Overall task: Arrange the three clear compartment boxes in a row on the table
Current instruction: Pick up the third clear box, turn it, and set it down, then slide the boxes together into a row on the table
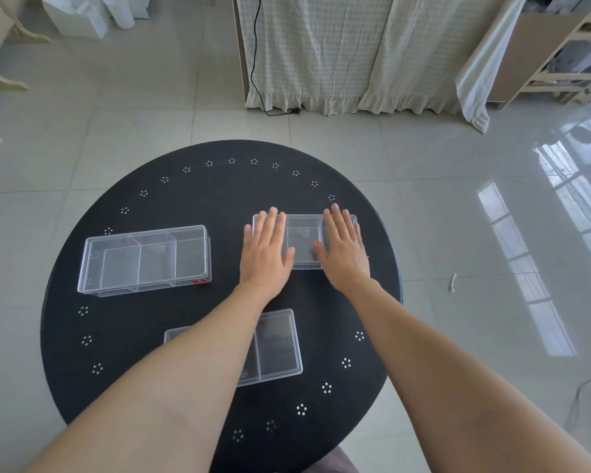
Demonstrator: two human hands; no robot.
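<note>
— While both palms lie flat, what do the fingers rest on?

— The left hand (266, 249) and the right hand (342, 247) are pressed down on the top of one clear compartment box, the far box (304, 242), on the round black table (219, 199). The left fingers (270, 223) are straight and close together, covering the box's left end; the right fingers (338, 223) are likewise straight and nearly closed up, covering its right end. Neither hand is curled around anything; they lie open on the lid. Only the middle compartment shows between the two thumbs.

— And the other boxes?

— A second one, the left box (145, 262), sits well to the left of the left fingers, long side facing the person, three compartments visible, with a small red mark at its near right corner. It is apart from the far box, roughly level with it but slightly nearer the wrists. The third, the near box (277, 346), lies behind the fingers, toward the person's body, beneath the left forearm, which hides its left part.

— Do any boxes touch?

— No, all three stand apart. White dot clusters ring the table's edge beyond the fingertips.
</note>
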